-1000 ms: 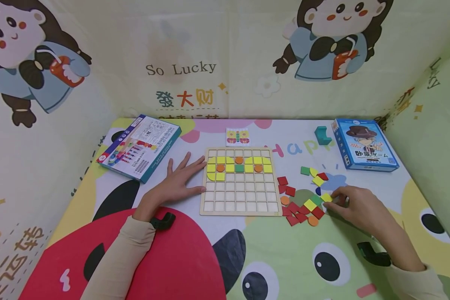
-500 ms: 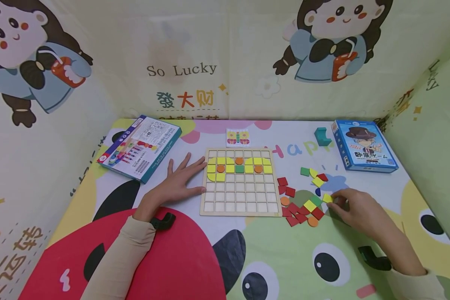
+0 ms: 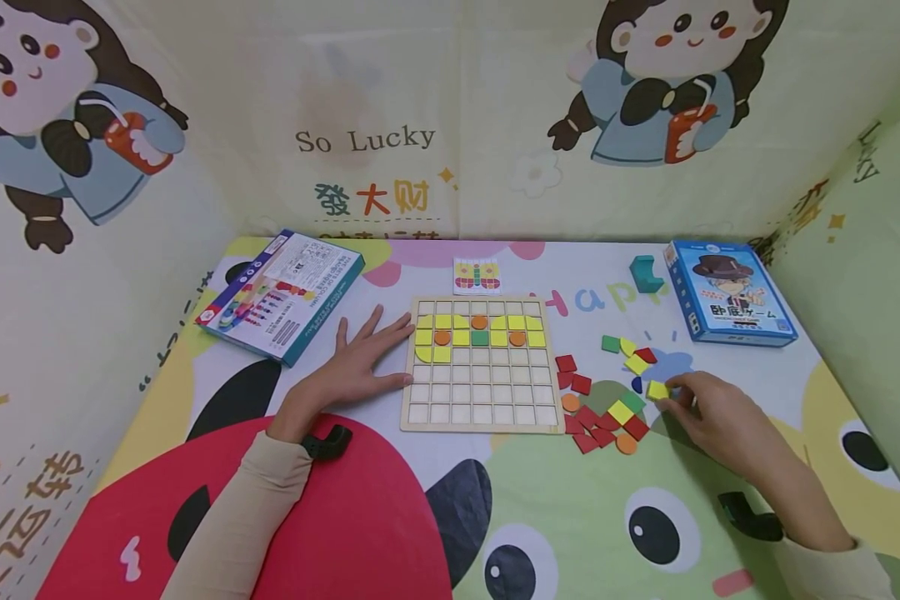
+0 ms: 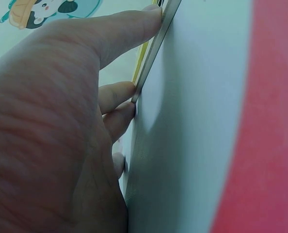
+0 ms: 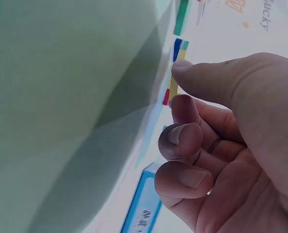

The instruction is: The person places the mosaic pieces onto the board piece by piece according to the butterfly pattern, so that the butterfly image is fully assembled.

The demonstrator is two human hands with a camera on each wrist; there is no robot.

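My right hand [image 3: 727, 421] pinches a yellow square tile [image 3: 656, 390] between thumb and index finger, at the right edge of a scatter of loose tiles. In the right wrist view the yellow tile [image 5: 174, 87] shows edge-on by the thumb tip, the other fingers curled below it. Spread straight, the fingers of my left hand [image 3: 352, 367] touch the left edge of a wooden grid board [image 3: 480, 393]. Yellow, orange and green tiles fill part of its upper rows. In the left wrist view the thumb and fingertips meet the board's edge [image 4: 156, 48].
A butterfly pattern card [image 3: 477, 276] lies behind the board. Red tiles [image 3: 587, 414], a green tile [image 3: 632, 402] and an orange disc [image 3: 626, 443] lie to its right. Boxes stand at back left [image 3: 281, 296] and back right [image 3: 731, 292], beside a teal block [image 3: 646, 272].
My right hand has shifted slightly, drawing the yellow tile a little away from the green tile, which now shows more. The left hand and the board stay in place.
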